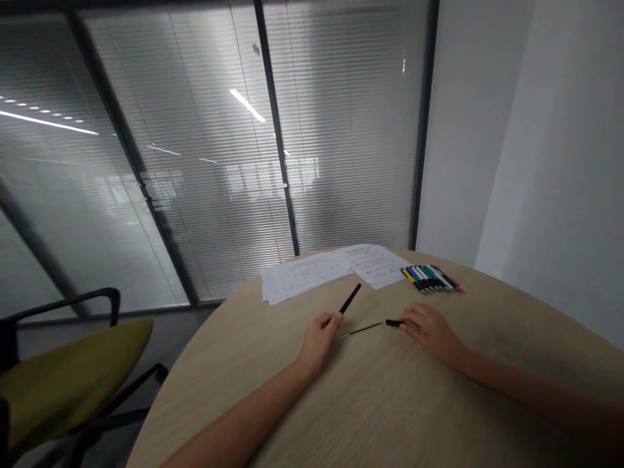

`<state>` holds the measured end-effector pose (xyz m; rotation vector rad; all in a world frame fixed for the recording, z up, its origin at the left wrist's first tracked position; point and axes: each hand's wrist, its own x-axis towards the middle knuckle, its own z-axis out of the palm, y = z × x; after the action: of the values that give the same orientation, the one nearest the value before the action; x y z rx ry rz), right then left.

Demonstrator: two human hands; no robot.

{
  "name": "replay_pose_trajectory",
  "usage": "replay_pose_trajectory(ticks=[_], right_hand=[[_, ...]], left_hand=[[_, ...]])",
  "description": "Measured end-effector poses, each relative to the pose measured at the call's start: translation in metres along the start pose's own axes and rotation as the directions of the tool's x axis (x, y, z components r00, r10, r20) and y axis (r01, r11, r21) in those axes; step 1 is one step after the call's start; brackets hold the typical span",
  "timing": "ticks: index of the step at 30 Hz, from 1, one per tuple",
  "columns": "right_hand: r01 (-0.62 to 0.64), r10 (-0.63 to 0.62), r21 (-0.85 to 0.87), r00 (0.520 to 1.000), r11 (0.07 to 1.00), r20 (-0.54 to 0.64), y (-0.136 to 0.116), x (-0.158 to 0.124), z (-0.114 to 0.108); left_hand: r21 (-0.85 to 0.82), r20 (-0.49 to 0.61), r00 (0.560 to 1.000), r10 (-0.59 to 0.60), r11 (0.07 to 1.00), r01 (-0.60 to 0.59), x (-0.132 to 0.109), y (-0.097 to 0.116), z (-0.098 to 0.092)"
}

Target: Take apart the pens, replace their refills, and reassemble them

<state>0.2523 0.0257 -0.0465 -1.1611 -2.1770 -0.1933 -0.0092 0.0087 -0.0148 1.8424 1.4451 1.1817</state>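
Observation:
My left hand [319, 339] rests on the round wooden table [380, 403] and pinches the lower end of a black pen barrel [350, 299], which points up and to the right. My right hand [429, 328] lies on the table a little to the right, fingers closed on the black end [394, 322] of a thin pen refill [363, 329]. The refill lies flat between the two hands, its tip pointing toward my left hand.
A row of several coloured pens [431, 277] lies at the table's far right. Two stacks of printed paper [302, 275] [373, 262] sit at the far edge. A chair with a yellow-green seat [68, 370] stands left of the table, before a glass wall with blinds.

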Motion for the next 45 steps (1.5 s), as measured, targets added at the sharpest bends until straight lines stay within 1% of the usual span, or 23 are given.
replay_pose_trajectory(ticks=[3, 7, 10, 15, 18, 20, 22, 23, 24, 25, 26, 27, 28, 29, 30, 32, 33, 35, 37, 39, 42, 43, 45], right_hand=[[0.021, -0.020, -0.033, 0.999, 0.999, 0.034, -0.014, 0.015, 0.004], [0.007, -0.006, -0.015, 0.998, 1.000, 0.061, -0.033, 0.039, 0.013], [0.021, -0.020, -0.002, 0.993, 1.000, 0.118, -0.045, 0.052, 0.022], [0.060, -0.062, 0.018, 0.978, 0.998, 0.198, -0.053, 0.057, 0.028], [0.058, -0.064, 0.037, 0.981, 0.998, 0.181, -0.051, 0.055, 0.028], [0.031, -0.048, 0.118, 0.989, 0.993, 0.143, -0.047, 0.053, 0.026], [-0.057, 0.023, 0.303, 0.993, 0.951, 0.114, -0.043, 0.048, 0.021], [-0.138, 0.092, 0.428, 0.988, 0.893, 0.126, -0.041, 0.045, 0.018], [-0.245, 0.183, 0.556, 0.969, 0.794, 0.165, -0.040, 0.042, 0.015], [-0.361, 0.274, 0.670, 0.932, 0.649, 0.238, -0.040, 0.038, 0.010], [-0.466, 0.341, 0.750, 0.879, 0.469, 0.333, -0.040, 0.034, 0.006], [-0.546, 0.374, 0.792, 0.819, 0.275, 0.435, -0.041, 0.029, 0.001], [-0.596, 0.370, 0.798, 0.764, 0.090, 0.528, -0.042, 0.024, -0.005], [-0.620, 0.344, 0.782, 0.722, -0.064, 0.601, -0.044, 0.019, -0.009], [-0.638, 0.310, 0.747, 0.684, -0.187, 0.661, -0.046, 0.014, -0.014], [-0.673, 0.242, 0.657, 0.612, -0.340, 0.753, -0.051, 0.004, -0.020], [-0.684, 0.217, 0.617, 0.583, -0.389, 0.783, -0.054, -0.001, -0.022], [-0.677, 0.187, 0.577, 0.561, -0.456, 0.806, -0.059, -0.009, -0.024], [-0.648, 0.167, 0.575, 0.579, -0.500, 0.798, -0.065, -0.014, -0.025], [-0.638, 0.150, 0.574, 0.592, -0.513, 0.792, -0.070, -0.016, -0.025], [-0.667, 0.168, 0.549, 0.548, -0.504, 0.820, -0.076, -0.018, -0.026], [-0.680, 0.178, 0.550, 0.539, -0.484, 0.823, -0.078, -0.018, -0.027], [-0.684, 0.233, 0.645, 0.603, -0.341, 0.763, -0.080, -0.019, -0.027]], left_hand=[[-0.052, -0.025, 0.999, -0.033, 0.998, 0.031, 0.000, 0.000, 0.000], [-0.092, -0.045, 0.997, -0.065, 0.994, 0.060, 0.000, -0.001, 0.000], [-0.107, -0.050, 0.997, -0.067, 0.992, 0.061, 0.000, -0.001, 0.000], [-0.101, -0.037, 0.998, -0.055, 0.994, 0.051, 0.000, 0.001, -0.001], [-0.086, -0.018, 0.999, -0.040, 0.996, 0.038, -0.001, 0.003, 0.000], [-0.076, -0.002, 1.000, -0.021, 0.997, 0.021, -0.002, 0.004, 0.001], [-0.062, 0.013, 1.000, 0.005, 0.998, -0.004, -0.002, 0.004, 0.002], [-0.053, 0.019, 1.000, 0.019, 0.998, -0.018, -0.002, 0.005, 0.002], [-0.048, 0.023, 0.999, 0.030, 0.998, -0.028, -0.003, 0.005, 0.002], [-0.036, 0.031, 0.998, 0.050, 0.998, -0.049, -0.003, 0.006, 0.002], [-0.012, 0.039, 0.995, 0.090, 0.996, -0.090, -0.004, 0.007, 0.002], [0.026, 0.053, 0.987, 0.154, 0.987, -0.156, -0.006, 0.009, 0.002], [0.074, 0.075, 0.968, 0.238, 0.967, -0.243, -0.008, 0.010, 0.002], [0.130, 0.105, 0.937, 0.334, 0.929, -0.346, -0.010, 0.012, 0.002], [0.185, 0.146, 0.893, 0.426, 0.875, -0.447, -0.013, 0.014, 0.002], [0.277, 0.231, 0.795, 0.561, 0.745, -0.606, -0.018, 0.016, 0.002], [0.315, 0.272, 0.753, 0.600, 0.684, -0.658, -0.020, 0.017, 0.003], [0.381, 0.325, 0.690, 0.647, 0.578, -0.722, -0.024, 0.019, 0.003], [0.435, 0.338, 0.662, 0.669, 0.512, -0.740, -0.026, 0.020, 0.003], [0.487, 0.302, 0.655, 0.693, 0.478, -0.730, -0.027, 0.020, 0.001], [0.545, 0.219, 0.638, 0.738, 0.450, -0.707, -0.029, 0.020, -0.003], [0.555, 0.198, 0.632, 0.750, 0.445, -0.703, -0.029, 0.020, -0.004], [0.565, 0.173, 0.620, 0.765, 0.438, -0.699, -0.030, 0.019, -0.005]])
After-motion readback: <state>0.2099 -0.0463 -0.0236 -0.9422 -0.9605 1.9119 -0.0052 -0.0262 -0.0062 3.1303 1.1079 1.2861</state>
